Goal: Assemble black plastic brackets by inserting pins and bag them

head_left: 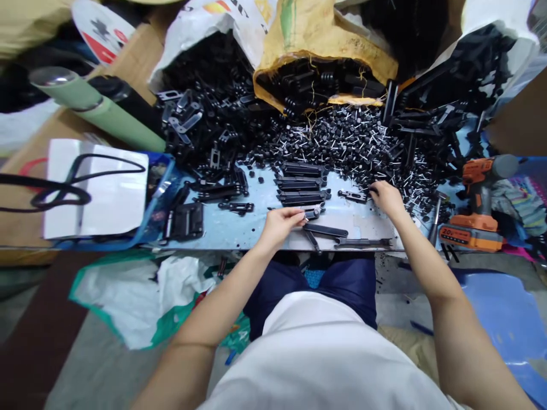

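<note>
My left hand [280, 225] is pinched closed near the table's front edge. A tiny bright bit shows at its fingertips, too small to name. Beside it lie a stack of black plastic arms [302, 185] in several rows and a single flat black bar [325, 230]. My right hand [388, 199] has its thumb and fingertips drawn together at the edge of a heap of black-headed metal pins [342, 136]. Whatever those fingers hold is hidden. Just left of them is a slotted black bracket [352, 196]. A long black open-ended part [363, 242] lies in front.
An orange cordless drill [481, 199] stands at the right, with a hammer [436, 216] beside it. Black brackets [213, 136] pile up at the left, near a blue tray [160, 199]. A yellow sack [316, 40] spills parts at the back. A blue stool [504, 313] is below right.
</note>
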`<state>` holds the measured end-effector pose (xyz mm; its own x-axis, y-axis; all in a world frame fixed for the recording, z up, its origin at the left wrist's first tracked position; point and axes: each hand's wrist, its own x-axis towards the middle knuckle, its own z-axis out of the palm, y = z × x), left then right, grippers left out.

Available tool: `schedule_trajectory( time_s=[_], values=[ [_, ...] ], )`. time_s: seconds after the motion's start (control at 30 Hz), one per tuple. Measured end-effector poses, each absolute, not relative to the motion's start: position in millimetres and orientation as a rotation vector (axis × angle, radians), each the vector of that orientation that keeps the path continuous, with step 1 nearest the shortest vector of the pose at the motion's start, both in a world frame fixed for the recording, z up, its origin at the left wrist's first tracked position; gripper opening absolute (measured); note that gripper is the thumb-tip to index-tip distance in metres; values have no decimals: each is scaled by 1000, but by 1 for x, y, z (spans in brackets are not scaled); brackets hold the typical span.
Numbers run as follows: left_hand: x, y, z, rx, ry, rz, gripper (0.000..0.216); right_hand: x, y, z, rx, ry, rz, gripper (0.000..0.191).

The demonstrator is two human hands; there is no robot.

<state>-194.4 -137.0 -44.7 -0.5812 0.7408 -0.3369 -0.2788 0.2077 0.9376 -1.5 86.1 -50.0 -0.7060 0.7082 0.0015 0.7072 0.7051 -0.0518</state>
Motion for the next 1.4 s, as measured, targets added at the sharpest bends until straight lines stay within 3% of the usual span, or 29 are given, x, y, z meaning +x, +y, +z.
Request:
schedule_trajectory(
  time_s=[0.1, 0.23, 0.43, 0.6, 0.77, 0.87, 1.07, 1.27, 1.4],
  values=[
    [-195, -155, -55, 263, 1528, 1548, 43, 3, 87, -50, -1232, -2868, 59, 29],
    [-194, -153, -61, 350, 1577, 1553, 38, 2, 81, -49, -1175, -2851, 8, 32],
    [-183, -154, -66, 1154, 1968, 1397, 15, -21, 80, -55, -898, -2827, 42, 26],
    [-171, -160, -87, 1863, 2263, 1234, 24, -67, 79, -55, -1164, -2871, -32, 25],
    [-175, -168, -99, 1869, 2265, 1270, 25, -97, 77, -48, -1402, -2871, 25, 30],
    [-176, -172, -99, 1757, 2287, 1301, 31, -85, 71, -44, -1207, -2814, 185, 26],
    [-173, -167, -103, 1851, 2271, 1315, 23, -12, 18, -49, -617, -2663, 581, 25],
    [-174, -162, -96, 2043, 2266, 1098, 24, 19, -19, -62, -482, -2632, 483, 28],
    [-165, -149, -84, 2339, 2002, 802, 26, 25, -19, -68, -494, -2695, 426, 28]
  ],
)
